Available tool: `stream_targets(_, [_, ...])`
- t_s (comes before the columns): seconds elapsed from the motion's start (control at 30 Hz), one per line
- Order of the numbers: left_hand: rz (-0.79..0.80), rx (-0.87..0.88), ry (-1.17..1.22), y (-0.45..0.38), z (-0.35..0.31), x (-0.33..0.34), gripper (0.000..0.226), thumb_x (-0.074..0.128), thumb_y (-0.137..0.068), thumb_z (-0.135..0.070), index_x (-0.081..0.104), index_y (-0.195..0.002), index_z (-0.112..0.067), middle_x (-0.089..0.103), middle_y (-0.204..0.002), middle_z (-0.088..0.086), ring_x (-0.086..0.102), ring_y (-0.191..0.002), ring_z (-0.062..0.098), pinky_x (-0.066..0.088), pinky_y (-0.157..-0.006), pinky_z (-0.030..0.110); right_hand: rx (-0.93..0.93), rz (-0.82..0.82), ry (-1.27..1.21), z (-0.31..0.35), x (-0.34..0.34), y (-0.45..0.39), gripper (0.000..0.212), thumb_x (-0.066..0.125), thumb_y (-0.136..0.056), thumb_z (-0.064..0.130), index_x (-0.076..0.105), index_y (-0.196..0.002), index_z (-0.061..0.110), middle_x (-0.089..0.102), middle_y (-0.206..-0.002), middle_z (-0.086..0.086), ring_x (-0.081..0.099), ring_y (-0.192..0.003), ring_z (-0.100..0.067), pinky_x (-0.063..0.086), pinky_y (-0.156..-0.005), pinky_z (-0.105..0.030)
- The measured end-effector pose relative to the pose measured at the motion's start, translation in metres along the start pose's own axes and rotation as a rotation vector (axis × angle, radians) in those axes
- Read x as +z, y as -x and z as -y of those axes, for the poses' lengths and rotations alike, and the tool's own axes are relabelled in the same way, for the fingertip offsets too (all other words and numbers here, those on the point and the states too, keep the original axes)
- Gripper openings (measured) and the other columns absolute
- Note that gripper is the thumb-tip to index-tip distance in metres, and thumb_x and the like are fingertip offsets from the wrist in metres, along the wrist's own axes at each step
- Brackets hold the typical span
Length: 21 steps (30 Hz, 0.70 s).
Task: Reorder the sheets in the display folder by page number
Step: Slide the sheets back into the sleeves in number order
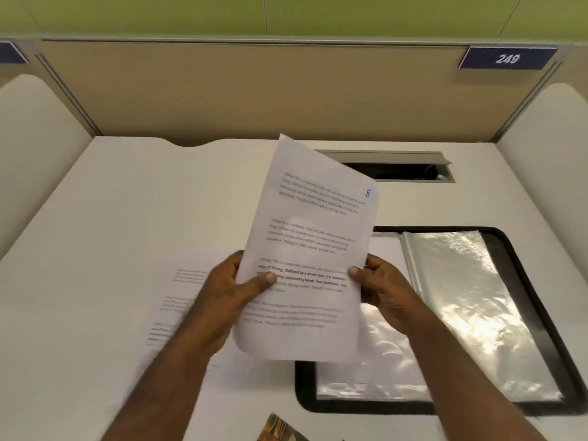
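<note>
Both my grips pinch the sheet marked 8 [305, 256], left hand [229, 291] and right hand [381, 291] at its side edges, above the open display folder [496, 313]; risk: limp paper buckles at the glossy sleeve, or I misfile it versus loose sheets [178, 300] left of me.

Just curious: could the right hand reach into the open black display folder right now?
Probably not at once: the right hand pinches the white printed sheet marked 8. The black display folder lies open just beside it, unobstructed.
</note>
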State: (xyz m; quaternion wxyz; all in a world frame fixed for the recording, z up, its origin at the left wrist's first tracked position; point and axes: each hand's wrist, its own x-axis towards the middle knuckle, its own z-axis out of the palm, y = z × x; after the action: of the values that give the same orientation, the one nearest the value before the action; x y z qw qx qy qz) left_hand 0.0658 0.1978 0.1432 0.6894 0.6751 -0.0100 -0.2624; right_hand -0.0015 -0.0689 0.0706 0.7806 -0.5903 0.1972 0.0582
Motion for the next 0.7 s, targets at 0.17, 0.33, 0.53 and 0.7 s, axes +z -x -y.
stream_targets(0.17, [-0.062, -0.202, 0.023, -0.021, 0.067, 0.064, 0.033, 0.042, -0.105, -0.036, 0.069, -0.109, -0.018, 0.076, -0.102, 0.002, 0.071, -0.098, 0.023, 0.056, -0.076, 0.029, 0.026, -0.186, 0.062, 0.006, -0.087, 0.020, 0.103, 0.094, -0.035, 0.055, 0.064, -0.121, 0.008, 0.073, -0.109, -0.013, 0.073, -0.093, -0.027, 0.060, -0.071, -0.033])
stream_targets(0.33, [-0.315, -0.123, -0.756, -0.036, 0.144, 0.094, 0.025, 0.052, -0.099, -0.030, 0.052, -0.124, -0.029, 0.052, -0.109, -0.008, 0.060, -0.094, 0.013, 0.045, -0.074, 0.026, 0.035, -0.320, 0.058, 0.002, -0.164, 0.039, 0.100, 0.094, -0.030, 0.058, 0.067, -0.116, 0.015, 0.074, -0.108, -0.010, 0.073, -0.092, -0.025, 0.060, -0.069, -0.031])
stream_targets(0.53, [-0.473, -0.146, -0.907, -0.043, 0.155, 0.104, 0.029, 0.049, -0.099, -0.031, 0.048, -0.128, -0.024, 0.053, -0.116, 0.002, 0.061, -0.101, 0.026, 0.051, -0.079, 0.040, 0.051, -0.429, 0.032, -0.004, -0.218, 0.044, 0.107, 0.092, -0.020, 0.062, 0.066, -0.114, 0.018, 0.075, -0.106, -0.006, 0.073, -0.089, -0.019, 0.060, -0.066, -0.028])
stream_targets(0.7, [-0.505, -0.163, -0.989, -0.047, 0.156, 0.111, 0.026, 0.043, -0.098, -0.021, 0.054, -0.120, -0.019, 0.053, -0.118, 0.005, 0.057, -0.100, 0.026, 0.043, -0.070, 0.035, 0.058, -0.440, 0.001, -0.002, -0.235, 0.041, 0.063, 0.085, -0.063, 0.040, 0.064, -0.117, 0.015, 0.073, -0.110, -0.008, 0.071, -0.098, -0.024, 0.060, -0.065, -0.026])
